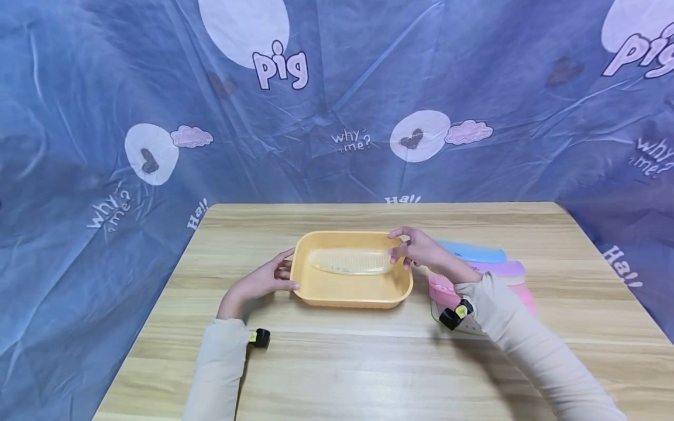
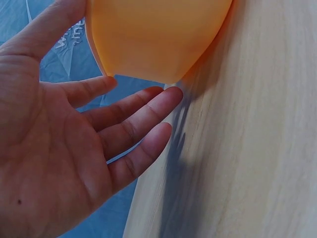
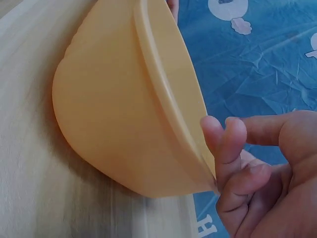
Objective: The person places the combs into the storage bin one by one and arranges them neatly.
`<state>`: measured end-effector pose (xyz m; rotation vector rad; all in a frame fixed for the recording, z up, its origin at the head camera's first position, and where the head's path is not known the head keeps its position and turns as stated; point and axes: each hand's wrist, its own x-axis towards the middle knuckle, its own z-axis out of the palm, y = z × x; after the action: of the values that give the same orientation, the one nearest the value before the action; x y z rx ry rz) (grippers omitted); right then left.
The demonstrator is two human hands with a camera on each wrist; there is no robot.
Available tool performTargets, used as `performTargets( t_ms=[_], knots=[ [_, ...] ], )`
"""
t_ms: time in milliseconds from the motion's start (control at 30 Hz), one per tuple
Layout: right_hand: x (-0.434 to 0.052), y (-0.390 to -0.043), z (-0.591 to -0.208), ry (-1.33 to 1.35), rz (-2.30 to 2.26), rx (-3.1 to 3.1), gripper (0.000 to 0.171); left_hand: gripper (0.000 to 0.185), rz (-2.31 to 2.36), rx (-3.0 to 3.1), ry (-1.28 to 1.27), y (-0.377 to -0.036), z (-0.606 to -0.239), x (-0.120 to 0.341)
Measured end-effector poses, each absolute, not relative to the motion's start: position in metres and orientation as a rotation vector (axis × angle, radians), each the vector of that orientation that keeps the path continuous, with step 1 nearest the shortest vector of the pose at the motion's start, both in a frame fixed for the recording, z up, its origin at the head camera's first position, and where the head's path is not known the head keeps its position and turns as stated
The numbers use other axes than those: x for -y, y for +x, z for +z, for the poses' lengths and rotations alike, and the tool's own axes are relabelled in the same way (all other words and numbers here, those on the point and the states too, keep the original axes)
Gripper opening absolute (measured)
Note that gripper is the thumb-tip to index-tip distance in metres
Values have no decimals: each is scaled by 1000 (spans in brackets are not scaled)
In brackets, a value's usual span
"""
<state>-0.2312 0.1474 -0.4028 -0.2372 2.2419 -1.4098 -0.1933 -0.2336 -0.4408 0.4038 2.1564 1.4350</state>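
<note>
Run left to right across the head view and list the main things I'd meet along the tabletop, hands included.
Left hand, yellow-orange tray, right hand, pile of coloured plastic pieces.

A light wooden table (image 1: 337, 374) is backed by a wrinkled blue cloth (image 1: 316, 175). White patches (image 1: 247, 26), dark hearts (image 1: 412, 139) and pink clouds (image 1: 468, 132) are printed on it, with the words "pig" (image 1: 280, 65), "why me?" (image 1: 350, 140) and "Ha!!" (image 1: 403, 199).
</note>
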Motion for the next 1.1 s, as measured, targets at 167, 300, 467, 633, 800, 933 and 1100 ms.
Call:
performTargets(
  t_ms=[167, 300, 467, 633, 800, 933, 1100],
  knots=[
    [-156, -230, -400, -323, -1407, -2279, 52, 98, 1426, -2164, 387, -191, -438, 232],
    [-164, -230, -399, -374, -1406, -2281, 52, 99, 1422, -2171, 394, -189, -437, 232],
    [-173, -229, -396, -400, -1399, -2287, 51, 98, 1424, -2173, 404, -188, -440, 231],
    [-183, -228, -392, -429, -1419, -2282, 50, 96, 1423, -2173, 424, -187, -440, 230],
    [-195, -226, -388, -477, -1424, -2296, 46, 97, 1428, -2167, 424, -187, -440, 231],
    [-207, -222, -383, -513, -1422, -2320, 43, 98, 1421, -2166, 417, -186, -441, 233],
    [-220, -216, -374, -526, -1430, -2352, 42, 98, 1417, -2166, 433, -183, -441, 235]
  ],
)
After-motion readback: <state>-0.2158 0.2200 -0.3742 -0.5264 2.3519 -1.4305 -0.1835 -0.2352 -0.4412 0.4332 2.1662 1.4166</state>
